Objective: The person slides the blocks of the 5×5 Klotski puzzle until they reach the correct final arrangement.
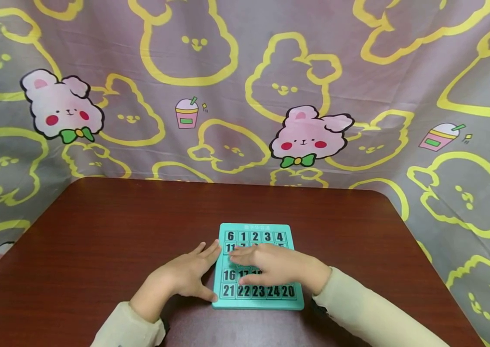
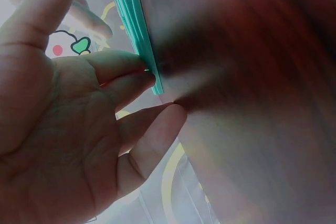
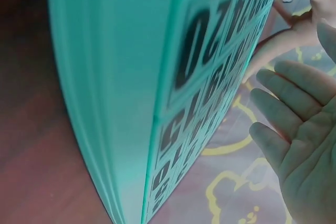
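A teal sliding number puzzle (image 1: 258,304) lies flat on the table, its black-numbered tiles in rows. The top row reads 6, 1, 2, 3, 4, and the bottom row 21, 22, 23, 24, 20. My left hand (image 1: 186,275) is spread at the puzzle's left side, fingertips at the upper part of that edge and thumb by the near left corner. Over the middle rows lies my right hand (image 1: 271,264), fingers extended leftward, hiding several tiles. In the right wrist view its fingers (image 3: 289,95) look straight, above the tile face.
The dark reddish-brown table (image 1: 140,212) has rounded far corners. A grey-pink curtain (image 1: 227,96) with yellow outlines and cartoon rabbits hangs behind the table and along both sides.
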Demonstrator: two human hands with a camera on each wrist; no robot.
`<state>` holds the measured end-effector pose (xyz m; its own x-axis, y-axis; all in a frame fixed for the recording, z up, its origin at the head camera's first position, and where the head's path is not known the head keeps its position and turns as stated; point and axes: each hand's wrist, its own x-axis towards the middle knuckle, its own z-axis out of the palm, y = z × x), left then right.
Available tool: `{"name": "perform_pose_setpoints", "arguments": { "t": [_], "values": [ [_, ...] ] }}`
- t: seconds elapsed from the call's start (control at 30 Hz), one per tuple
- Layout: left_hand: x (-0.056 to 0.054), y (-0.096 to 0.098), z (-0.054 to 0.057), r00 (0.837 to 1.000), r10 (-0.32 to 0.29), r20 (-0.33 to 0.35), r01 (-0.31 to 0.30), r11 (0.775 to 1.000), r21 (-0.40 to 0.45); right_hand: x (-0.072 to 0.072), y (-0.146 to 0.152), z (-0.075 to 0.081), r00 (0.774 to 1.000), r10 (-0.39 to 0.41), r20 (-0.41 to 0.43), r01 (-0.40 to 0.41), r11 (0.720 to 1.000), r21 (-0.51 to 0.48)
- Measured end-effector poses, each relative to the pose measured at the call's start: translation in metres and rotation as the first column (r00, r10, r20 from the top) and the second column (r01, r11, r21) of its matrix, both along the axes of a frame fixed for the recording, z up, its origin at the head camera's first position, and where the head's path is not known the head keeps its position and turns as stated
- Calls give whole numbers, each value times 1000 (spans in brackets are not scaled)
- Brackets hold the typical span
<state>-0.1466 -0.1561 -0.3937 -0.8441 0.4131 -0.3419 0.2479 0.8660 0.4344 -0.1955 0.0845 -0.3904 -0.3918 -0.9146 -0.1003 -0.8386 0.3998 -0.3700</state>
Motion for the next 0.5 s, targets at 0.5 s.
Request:
{"name": "perform_pose_setpoints", "arguments": {
  "t": [0.5],
  "values": [
    [0, 0, 0, 1000, 4, 7, -4, 1000, 4, -20, -12, 0, 999, -16, 46, 14, 999, 37]
  ]
}}
